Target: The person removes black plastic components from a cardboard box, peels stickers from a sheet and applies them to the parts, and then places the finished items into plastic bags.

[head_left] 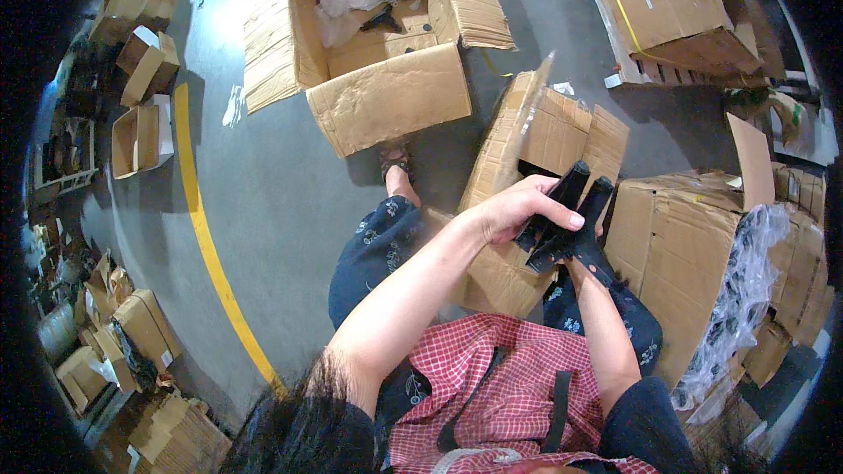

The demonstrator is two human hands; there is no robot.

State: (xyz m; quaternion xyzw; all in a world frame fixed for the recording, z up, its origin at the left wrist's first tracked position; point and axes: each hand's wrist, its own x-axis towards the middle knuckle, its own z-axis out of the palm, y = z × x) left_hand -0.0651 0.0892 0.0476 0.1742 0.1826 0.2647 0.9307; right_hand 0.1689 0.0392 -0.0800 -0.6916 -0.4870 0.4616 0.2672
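Note:
My left hand (525, 209) is closed on a bundle of black plastic parts (571, 189), its thumb lying across the front of them. The parts are long and narrow, with rounded ends pointing up; their exact kind I cannot make out. From below, my right hand (577, 270) grips the same bundle, and most of its fingers are hidden behind the black pieces. Just beneath both hands stands an open cardboard box (500, 276) with raised flaps, between my knees. Its inside is mostly dark and hidden.
A large open carton (391, 101) ahead holds white wrapping and a few black pieces. To the right stands another carton (672, 246) beside clear plastic film (733, 290). Boxes sit on a pallet (615, 79) at the far right. A yellow floor line (206, 246) and more boxes lie left.

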